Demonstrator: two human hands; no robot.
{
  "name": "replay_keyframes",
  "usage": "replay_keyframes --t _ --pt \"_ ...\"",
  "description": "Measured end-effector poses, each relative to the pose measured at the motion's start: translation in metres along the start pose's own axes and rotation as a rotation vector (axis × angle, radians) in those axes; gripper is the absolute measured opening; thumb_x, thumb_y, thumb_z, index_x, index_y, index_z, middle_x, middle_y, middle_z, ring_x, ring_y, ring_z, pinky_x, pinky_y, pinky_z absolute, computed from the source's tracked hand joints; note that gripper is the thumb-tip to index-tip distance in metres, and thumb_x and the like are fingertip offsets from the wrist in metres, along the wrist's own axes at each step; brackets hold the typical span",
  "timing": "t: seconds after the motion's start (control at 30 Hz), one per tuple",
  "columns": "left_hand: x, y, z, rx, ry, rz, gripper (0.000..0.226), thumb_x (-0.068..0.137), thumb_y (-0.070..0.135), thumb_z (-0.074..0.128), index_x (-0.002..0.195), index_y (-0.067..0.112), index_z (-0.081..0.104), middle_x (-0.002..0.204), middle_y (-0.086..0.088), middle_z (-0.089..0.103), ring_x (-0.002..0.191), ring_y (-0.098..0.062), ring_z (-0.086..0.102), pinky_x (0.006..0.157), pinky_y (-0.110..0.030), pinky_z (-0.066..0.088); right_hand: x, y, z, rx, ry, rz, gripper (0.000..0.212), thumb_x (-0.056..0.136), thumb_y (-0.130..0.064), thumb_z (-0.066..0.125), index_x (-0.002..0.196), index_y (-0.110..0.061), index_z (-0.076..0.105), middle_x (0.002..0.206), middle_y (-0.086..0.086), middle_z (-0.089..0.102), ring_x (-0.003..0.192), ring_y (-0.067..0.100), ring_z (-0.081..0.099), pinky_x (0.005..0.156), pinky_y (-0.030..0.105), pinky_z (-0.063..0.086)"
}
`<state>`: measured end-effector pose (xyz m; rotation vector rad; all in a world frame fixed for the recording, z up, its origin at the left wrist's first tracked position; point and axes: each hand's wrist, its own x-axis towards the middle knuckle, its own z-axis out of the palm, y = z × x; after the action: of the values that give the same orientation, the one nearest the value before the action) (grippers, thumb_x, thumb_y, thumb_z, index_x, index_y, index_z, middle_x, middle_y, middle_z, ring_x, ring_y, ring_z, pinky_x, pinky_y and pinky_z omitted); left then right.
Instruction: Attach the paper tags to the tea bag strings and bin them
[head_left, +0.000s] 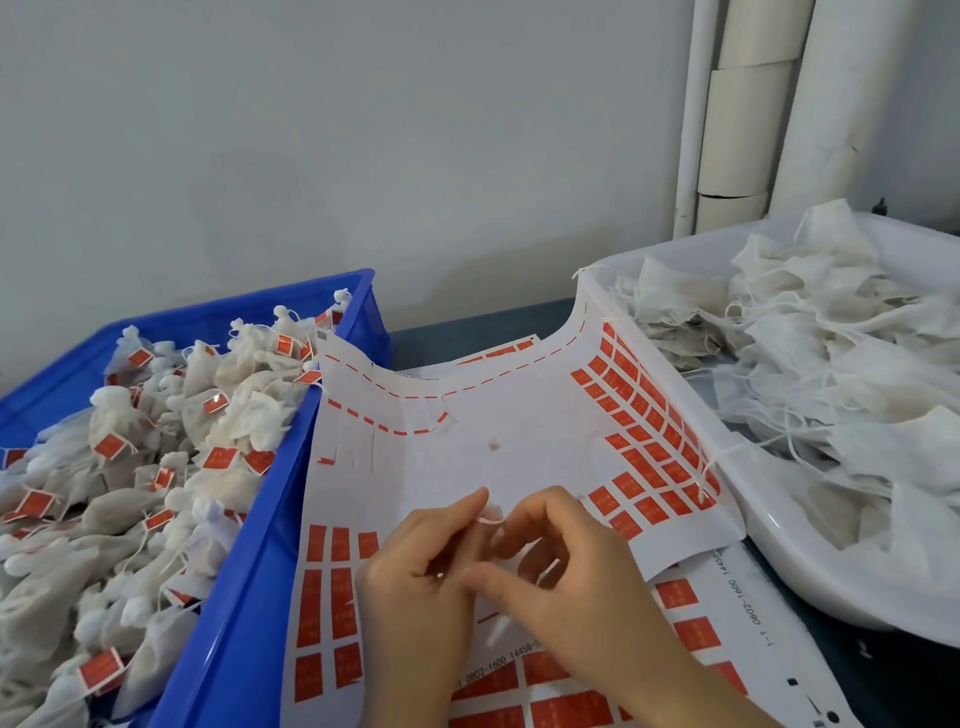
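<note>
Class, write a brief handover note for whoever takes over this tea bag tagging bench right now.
Left hand and right hand: both pinch what looks like a small red paper tag above the white sheet of red tags.
Done: tagged white mesh tea bags fill the blue plastic crate.
Left: untagged white tea bags heaped in the white plastic tray; many tags unpeeled on the sheet.

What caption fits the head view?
Left hand and right hand pinch a string over the tag sheet, blue bin and white tray alongside.
</note>
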<state>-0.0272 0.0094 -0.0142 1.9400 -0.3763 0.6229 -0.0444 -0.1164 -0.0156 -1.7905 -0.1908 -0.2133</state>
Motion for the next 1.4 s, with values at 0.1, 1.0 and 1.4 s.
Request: replay_keyframes --t 0.1,1.0,1.4 --pt "0.001 0.000 0.002 0.005 -0.002 0.009 0.026 0.072 0.022 0.060 0.096 0.033 0.064 0.081 0.014 0.069 0.078 0.000 0.065 0.066 -0.006 0.049 0.003 0.001 -0.003 0.023 0.033 0.009 0.016 0.079 -0.034 0.070 0.087 -0.036 0.056 0.080 -0.023 0.065 0.073 -0.002 0.063 0.061 0.011 0.048" --pt "0.006 0.000 -0.003 -0.354 0.095 -0.432 0.013 0.071 0.024 0.068 0.080 0.032 0.072 0.075 -0.002 0.072 0.070 -0.018 0.069 0.056 -0.022 0.055 0.001 -0.002 -0.003 -0.090 -0.137 -0.037 0.015 0.086 -0.030 0.064 0.080 -0.044 0.060 0.073 -0.030 0.064 0.075 -0.005 0.063 0.067 0.009 0.049" --pt "0.002 0.001 -0.001 -0.149 -0.081 -0.228 0.041 0.074 -0.021 0.059 0.066 0.019 0.061 0.067 -0.003 0.063 0.064 -0.016 0.062 0.053 -0.017 0.052 0.008 0.004 -0.008 -0.183 0.040 -0.054 0.035 0.068 -0.070 0.033 0.072 -0.038 0.047 0.103 -0.035 0.049 0.104 -0.014 0.043 0.083 0.004 0.038"
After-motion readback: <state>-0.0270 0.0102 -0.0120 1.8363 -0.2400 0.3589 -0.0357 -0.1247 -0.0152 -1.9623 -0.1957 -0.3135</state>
